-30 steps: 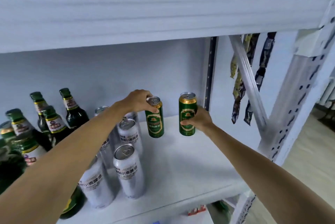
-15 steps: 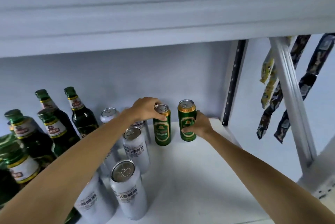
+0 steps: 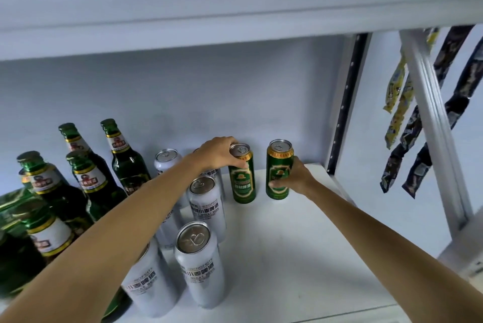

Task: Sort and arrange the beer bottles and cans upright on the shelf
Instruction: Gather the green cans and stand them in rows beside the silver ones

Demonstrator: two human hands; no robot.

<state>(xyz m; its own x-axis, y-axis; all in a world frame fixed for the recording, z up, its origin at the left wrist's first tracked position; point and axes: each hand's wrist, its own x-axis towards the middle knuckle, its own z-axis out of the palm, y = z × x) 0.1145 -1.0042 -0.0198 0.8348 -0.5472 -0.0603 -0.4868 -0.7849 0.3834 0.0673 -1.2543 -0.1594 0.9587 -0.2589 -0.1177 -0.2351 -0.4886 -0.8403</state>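
Note:
Two green beer cans stand upright near the back of the white shelf (image 3: 300,257). My left hand (image 3: 218,153) grips the left green can (image 3: 243,181) from above by its top rim. My right hand (image 3: 292,179) wraps the right green can (image 3: 278,166) at its lower side. Several white wheat-beer cans (image 3: 200,268) stand upright in rows to the left of the green cans, partly behind my left forearm. Several green glass bottles (image 3: 125,158) stand upright at the far left.
The upper shelf board (image 3: 209,9) hangs low over the cans. A white upright post and diagonal brace (image 3: 431,124) close the right side, with snack packets (image 3: 400,103) hanging behind. Bare shelf surface lies in front of and right of the green cans.
Both green cans have moved back toward the rear wall and now stand on the shelf. The camera view has dropped and come closer; both hands keep their grip.

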